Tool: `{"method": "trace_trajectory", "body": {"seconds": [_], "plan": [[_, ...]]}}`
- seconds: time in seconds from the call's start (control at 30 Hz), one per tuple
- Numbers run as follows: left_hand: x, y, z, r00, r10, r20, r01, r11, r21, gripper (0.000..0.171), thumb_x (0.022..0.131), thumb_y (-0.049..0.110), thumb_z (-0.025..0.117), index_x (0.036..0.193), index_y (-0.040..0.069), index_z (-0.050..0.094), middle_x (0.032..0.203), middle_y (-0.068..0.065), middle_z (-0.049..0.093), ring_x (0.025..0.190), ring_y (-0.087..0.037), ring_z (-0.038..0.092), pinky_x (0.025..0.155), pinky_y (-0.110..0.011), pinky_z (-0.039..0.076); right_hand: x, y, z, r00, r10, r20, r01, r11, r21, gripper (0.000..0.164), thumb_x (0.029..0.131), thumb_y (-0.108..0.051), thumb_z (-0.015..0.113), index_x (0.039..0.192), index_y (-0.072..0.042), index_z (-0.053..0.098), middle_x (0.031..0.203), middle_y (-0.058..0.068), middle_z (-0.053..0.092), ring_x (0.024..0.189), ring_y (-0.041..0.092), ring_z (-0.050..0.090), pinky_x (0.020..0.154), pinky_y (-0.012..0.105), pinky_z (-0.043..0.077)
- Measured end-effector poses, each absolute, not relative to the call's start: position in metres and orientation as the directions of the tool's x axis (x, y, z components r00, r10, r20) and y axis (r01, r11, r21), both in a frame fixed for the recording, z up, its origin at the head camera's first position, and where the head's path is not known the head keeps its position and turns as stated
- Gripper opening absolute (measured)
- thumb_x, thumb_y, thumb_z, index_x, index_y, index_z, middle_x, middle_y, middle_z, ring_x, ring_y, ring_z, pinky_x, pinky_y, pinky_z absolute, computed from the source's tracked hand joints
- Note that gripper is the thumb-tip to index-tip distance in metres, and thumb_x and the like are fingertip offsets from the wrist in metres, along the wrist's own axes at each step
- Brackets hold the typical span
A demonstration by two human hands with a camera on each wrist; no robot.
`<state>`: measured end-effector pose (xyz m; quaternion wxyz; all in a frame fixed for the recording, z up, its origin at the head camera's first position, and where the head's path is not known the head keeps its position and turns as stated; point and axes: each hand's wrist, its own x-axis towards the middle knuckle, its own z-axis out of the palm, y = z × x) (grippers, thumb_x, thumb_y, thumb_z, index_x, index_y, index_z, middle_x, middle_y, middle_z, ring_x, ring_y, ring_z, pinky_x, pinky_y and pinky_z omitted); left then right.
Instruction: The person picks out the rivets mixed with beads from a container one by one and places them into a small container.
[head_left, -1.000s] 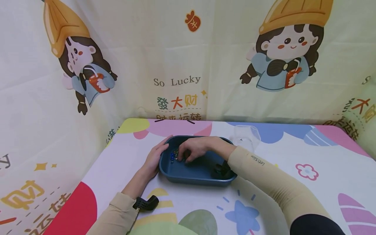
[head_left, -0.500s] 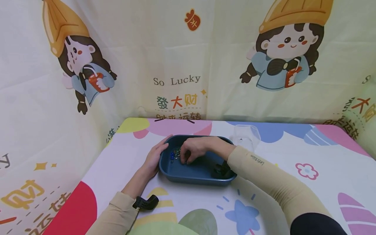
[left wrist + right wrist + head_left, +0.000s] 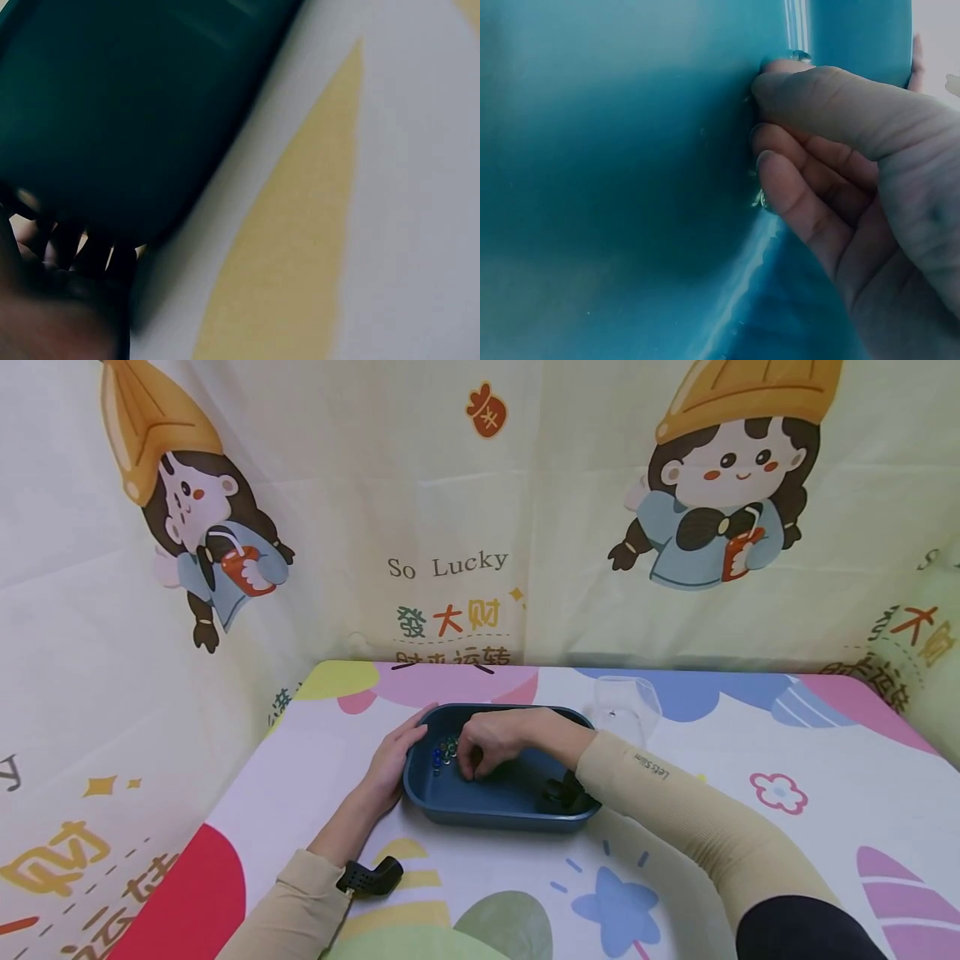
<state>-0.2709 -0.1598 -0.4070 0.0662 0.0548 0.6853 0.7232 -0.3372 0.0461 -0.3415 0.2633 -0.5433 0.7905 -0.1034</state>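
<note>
A dark blue oblong basin point(image 3: 510, 818) stands on the patterned table. My left hand point(image 3: 386, 768) grips its left end, thumb at the rim and fingers along the outside; in the left wrist view those fingers point(image 3: 71, 247) are partly shadowed. My right hand point(image 3: 491, 743) is inside the basin, fingers curled and thumb and forefinger tips together close over the bottom. Beside it, at the left end, lie small blue and clear glass beads point(image 3: 437, 756). In the right wrist view, beads point(image 3: 801, 55) show beyond the fingertips. I cannot tell whether the right fingertips hold a bead.
A clear plastic container point(image 3: 626, 702) stands behind the basin's right end, with a small speck showing in it. Black wrist cameras point(image 3: 371, 878) are worn on both wrists. A printed curtain point(image 3: 337, 527) hangs behind and left of the table.
My right hand has shifted slightly right, away from the beads, and its thumb and forefinger have drawn together. The left hand keeps its grip on the basin.
</note>
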Motion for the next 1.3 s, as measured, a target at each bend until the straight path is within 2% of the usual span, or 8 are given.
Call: {"method": "trace_trajectory", "body": {"seconds": [0.3,0.53,0.77,1.0,1.3], "plan": [[-0.271,-0.159,-0.408,-0.989,0.149,-0.022,-0.032,-0.067,0.997,0.047,0.107,0.020,0.040,0.154,0.014,0.045,0.159,-0.001,0.039,0.149,-0.018,0.027,0.121,-0.041,0.020,-0.335,0.047,-0.344,-0.294,-0.886,-0.358,-0.797,0.434,-0.421,0.013,0.091,-0.010,0.073,0.086,-0.022,0.073,0.082,-0.009,0.066,0.077,0.010,0.058,0.072,0.023,0.051],[-0.272,-0.159,-0.407,-0.990,0.142,-0.022,-0.029,-0.049,0.998,0.047,0.107,0.020,0.041,0.153,0.012,0.045,0.159,-0.001,0.039,0.149,-0.017,0.026,0.121,-0.040,0.020,-0.335,0.049,-0.341,-0.309,-0.880,-0.362,-0.790,0.449,-0.417,0.010,0.089,-0.010,0.073,0.085,-0.019,0.071,0.079,-0.007,0.064,0.072,0.011,0.057,0.067,0.024,0.049],[-0.272,-0.160,-0.404,-0.990,0.143,-0.019,-0.025,-0.038,0.999,0.047,0.107,0.018,0.042,0.153,0.010,0.045,0.159,-0.002,0.038,0.149,-0.016,0.026,0.120,-0.038,0.021,-0.334,0.051,-0.331,-0.333,-0.894,-0.300,-0.775,0.441,-0.453,0.009,0.088,-0.008,0.071,0.087,-0.017,0.072,0.078,-0.007,0.063,0.071,0.011,0.056,0.065,0.025,0.048],[-0.271,-0.161,-0.403,-0.991,0.132,-0.032,-0.037,-0.039,0.999,0.047,0.107,0.017,0.041,0.153,0.010,0.044,0.159,-0.003,0.037,0.149,-0.018,0.025,0.121,-0.040,0.020,-0.332,0.060,-0.319,-0.344,-0.909,-0.235,-0.752,0.417,-0.510,0.011,0.090,-0.006,0.068,0.099,-0.006,0.074,0.082,-0.006,0.065,0.073,0.010,0.057,0.068,0.024,0.050],[-0.267,-0.160,-0.403,-0.993,0.107,-0.057,-0.059,-0.016,0.998,0.048,0.106,0.017,0.040,0.154,0.012,0.045,0.160,-0.003,0.037,0.149,-0.020,0.026,0.120,-0.041,0.021,-0.340,0.090,-0.296,-0.416,-0.903,-0.104,-0.726,0.399,-0.560,0.012,0.092,-0.007,0.067,0.102,-0.001,0.072,0.087,-0.003,0.066,0.076,0.013,0.059,0.071,0.027,0.052]]}}
